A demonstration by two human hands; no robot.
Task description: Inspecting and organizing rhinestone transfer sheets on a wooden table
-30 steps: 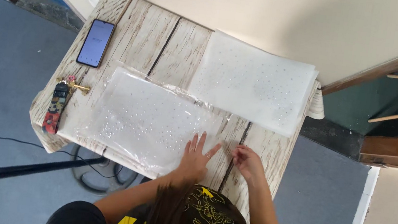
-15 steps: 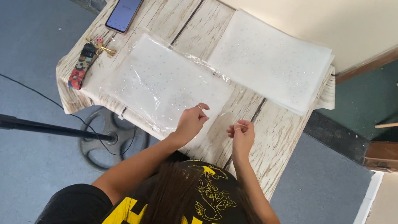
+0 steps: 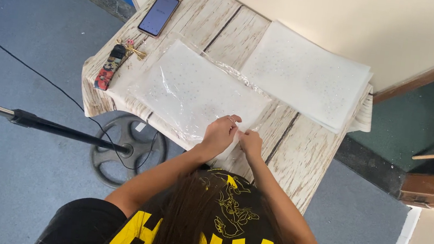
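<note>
A home room: grey carpet, small wood-look table, phone and keys.

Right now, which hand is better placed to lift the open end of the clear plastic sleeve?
Probably the right hand: it already pinches the clear plastic sleeve at its near end, while the left hand rests curled on top.

A clear plastic bag with white dotted sheets inside lies flat on the table, its long side running from 10 o'clock to 4 o'clock. Its open end at 4 o'clock is crinkled and shiny.
</note>
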